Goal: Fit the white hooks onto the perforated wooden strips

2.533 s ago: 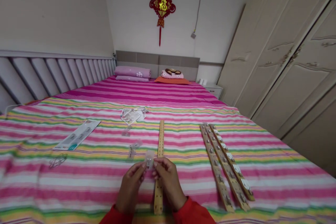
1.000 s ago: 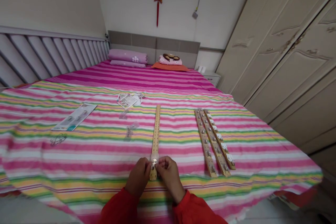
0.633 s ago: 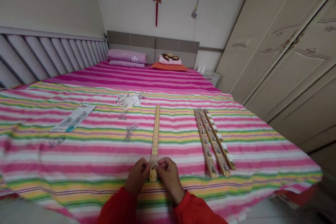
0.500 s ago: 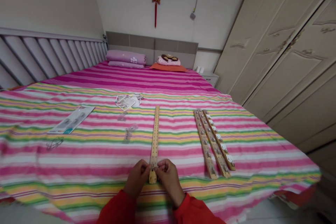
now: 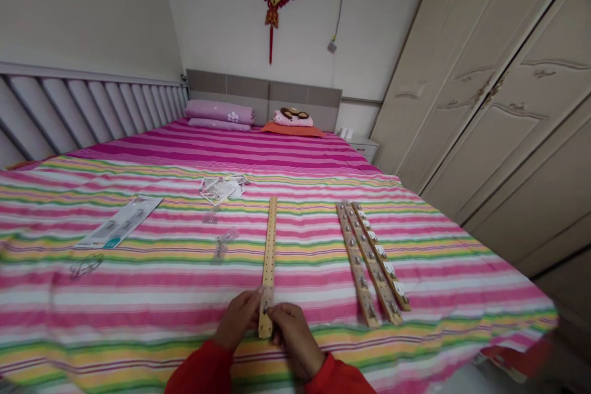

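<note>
A narrow wooden strip (image 5: 269, 246) with rows of small holes lies lengthwise in front of me. On its near end sits a small clear plastic piece (image 5: 266, 297) with a shiny metal bit on it. My left hand (image 5: 241, 315) is closed on the strip's left edge, its thumb against the clear piece. From the right, my right hand (image 5: 292, 327) pinches at the metal bit, the other fingers curled beside and below the strip. To the right lie three similar strips (image 5: 369, 258), set with several small metal pieces; the rightmost also carries white cards.
Left of the strip lie small clear packets (image 5: 222, 245), a heap of white cards and clear wrappers (image 5: 224, 188), a flat blister pack (image 5: 120, 221) and a thin wire-like loop (image 5: 86, 265). All rest on a striped bedspread (image 5: 161, 295). Wardrobe doors (image 5: 498, 117) stand at right.
My right hand has shifted its pinch at the near end, its fingers now lower along the strip's right side. My left hand has turned to grip the left edge. The view has tilted up slightly.
</note>
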A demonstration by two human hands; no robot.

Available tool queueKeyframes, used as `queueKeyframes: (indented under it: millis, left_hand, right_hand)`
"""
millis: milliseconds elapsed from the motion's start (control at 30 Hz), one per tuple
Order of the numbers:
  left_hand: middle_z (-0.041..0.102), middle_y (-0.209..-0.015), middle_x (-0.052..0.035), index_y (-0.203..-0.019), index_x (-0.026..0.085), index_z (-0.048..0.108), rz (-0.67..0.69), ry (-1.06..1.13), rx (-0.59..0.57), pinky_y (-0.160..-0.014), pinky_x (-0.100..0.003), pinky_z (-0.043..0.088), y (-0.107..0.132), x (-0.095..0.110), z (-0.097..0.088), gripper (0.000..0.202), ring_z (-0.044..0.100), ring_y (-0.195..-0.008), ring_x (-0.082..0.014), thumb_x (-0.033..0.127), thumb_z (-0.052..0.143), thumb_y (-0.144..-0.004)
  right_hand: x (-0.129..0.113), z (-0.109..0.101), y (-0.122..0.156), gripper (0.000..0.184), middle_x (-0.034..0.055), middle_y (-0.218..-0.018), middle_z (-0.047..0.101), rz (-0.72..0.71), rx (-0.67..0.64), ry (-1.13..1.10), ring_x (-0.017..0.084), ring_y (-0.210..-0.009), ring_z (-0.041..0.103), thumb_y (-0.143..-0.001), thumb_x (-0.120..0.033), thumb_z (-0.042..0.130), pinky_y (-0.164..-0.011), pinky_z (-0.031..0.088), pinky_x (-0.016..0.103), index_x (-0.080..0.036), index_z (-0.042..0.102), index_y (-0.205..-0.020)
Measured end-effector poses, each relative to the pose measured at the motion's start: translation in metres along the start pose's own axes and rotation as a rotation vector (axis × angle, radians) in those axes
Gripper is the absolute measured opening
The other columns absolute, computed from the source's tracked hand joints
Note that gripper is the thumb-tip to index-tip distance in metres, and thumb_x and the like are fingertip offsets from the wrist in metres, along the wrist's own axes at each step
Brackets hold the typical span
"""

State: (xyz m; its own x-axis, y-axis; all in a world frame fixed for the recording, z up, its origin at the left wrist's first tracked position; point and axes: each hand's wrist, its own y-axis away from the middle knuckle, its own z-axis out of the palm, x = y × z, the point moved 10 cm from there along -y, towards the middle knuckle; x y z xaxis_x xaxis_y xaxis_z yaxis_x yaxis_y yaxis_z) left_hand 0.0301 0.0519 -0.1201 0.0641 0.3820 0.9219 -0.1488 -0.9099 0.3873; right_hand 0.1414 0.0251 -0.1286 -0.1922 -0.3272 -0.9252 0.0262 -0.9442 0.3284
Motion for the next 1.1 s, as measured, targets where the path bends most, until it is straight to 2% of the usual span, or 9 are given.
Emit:
queueKeyframes:
  millis: [200,433,567,700,800,867,933,1033,1100]
  left_hand:
    - [0.038,-0.041,0.0068,-0.050,0.019,0.042,0.070,-0.212,0.064,-0.042,-0.024,0.029,-0.017,0.011,0.005,0.054,0.038,-0.041,-0.0092,0.069,0.060,-0.058]
    - [0.038,-0.038,0.0071,-0.050,0.020,0.040,0.039,-0.096,0.055,-0.038,-0.023,0.025,-0.022,0.007,0.016,0.057,0.034,-0.036,-0.0083,0.074,0.060,-0.051]
    - [0.037,-0.040,0.0071,-0.050,0.019,0.043,0.069,-0.097,0.066,-0.039,-0.022,0.026,-0.020,0.007,0.018,0.055,0.034,-0.038,-0.0079,0.072,0.056,-0.058]
    - [0.043,-0.041,0.0048,-0.052,0.019,0.047,0.080,-0.141,0.004,-0.040,-0.023,0.031,-0.018,0.006,0.017,0.056,0.040,-0.037,-0.0099,0.073,0.047,-0.065]
    - [0.049,-0.043,0.0026,-0.057,0.018,0.052,0.103,-0.208,0.072,-0.042,-0.025,0.036,-0.012,0.018,-0.010,0.054,0.045,-0.038,-0.0119,0.070,0.044,-0.071]
    - [0.052,-0.048,0.0024,-0.061,0.018,0.054,0.241,-0.267,0.251,-0.048,-0.025,0.039,-0.005,0.045,-0.045,0.049,0.048,-0.045,-0.0124,0.065,0.048,-0.073]
    - [0.055,-0.057,0.0017,-0.068,0.019,0.057,0.433,-0.314,0.498,-0.057,-0.025,0.043,0.010,0.078,-0.083,0.040,0.053,-0.056,-0.0136,0.058,0.052,-0.073]
    - [0.060,-0.074,-0.0023,-0.079,0.019,0.060,0.633,-0.402,0.820,-0.069,-0.029,0.046,0.027,0.109,-0.123,0.032,0.056,-0.071,-0.0170,0.050,0.056,-0.073]
    - [0.059,-0.079,-0.0042,-0.081,0.018,0.059,0.709,-0.482,0.941,-0.074,-0.033,0.046,0.027,0.118,-0.132,0.030,0.055,-0.076,-0.0187,0.047,0.057,-0.073]
  right_hand:
    - [-0.010,-0.002,0.006,0.023,-0.0048,-0.036,0.046,-0.021,0.009,-0.091,0.006,-0.032,0.034,-0.062,-0.033,0.060,-0.034,0.018,0.020,-0.017,0.053,-0.047]
    - [0.005,-0.004,-0.002,0.025,-0.0061,-0.033,0.044,-0.018,-0.073,-0.154,0.006,-0.029,0.032,-0.061,-0.038,0.062,-0.034,0.017,0.020,-0.017,0.054,-0.051]
    - [0.011,-0.008,-0.004,0.025,-0.0068,-0.034,0.044,-0.017,-0.072,-0.208,0.005,-0.029,0.029,-0.060,-0.037,0.067,-0.034,0.018,0.019,-0.017,0.054,-0.052]
    - [0.013,-0.010,-0.003,0.031,-0.0061,-0.036,0.046,-0.038,-0.083,-0.221,0.005,-0.029,0.029,-0.061,-0.044,0.069,-0.034,0.016,0.019,-0.017,0.053,-0.054]
    - [0.017,-0.007,0.002,0.038,-0.0057,-0.036,0.047,-0.003,-0.145,-0.147,0.006,-0.028,0.033,-0.063,-0.053,0.068,-0.033,0.018,0.019,-0.018,0.053,-0.060]
    - [0.018,-0.006,0.006,0.042,-0.0052,-0.038,0.048,0.054,-0.211,-0.046,0.008,-0.028,0.035,-0.067,-0.059,0.064,-0.033,0.018,0.020,-0.019,0.052,-0.062]
    - [0.007,-0.012,0.007,0.047,-0.0046,-0.041,0.048,0.053,-0.212,0.077,0.008,-0.030,0.035,-0.071,-0.064,0.057,-0.034,0.018,0.021,-0.019,0.051,-0.059]
    - [-0.052,-0.037,0.000,0.048,-0.0066,-0.043,0.038,-0.246,0.031,0.180,0.009,-0.044,0.035,-0.063,-0.058,0.069,-0.044,0.027,0.022,-0.020,0.042,-0.049]
    - [-0.085,-0.033,-0.009,0.045,-0.0060,-0.046,0.039,-0.345,0.047,0.195,0.010,-0.047,0.035,-0.063,-0.055,0.069,-0.046,0.028,0.023,-0.020,0.045,-0.050]
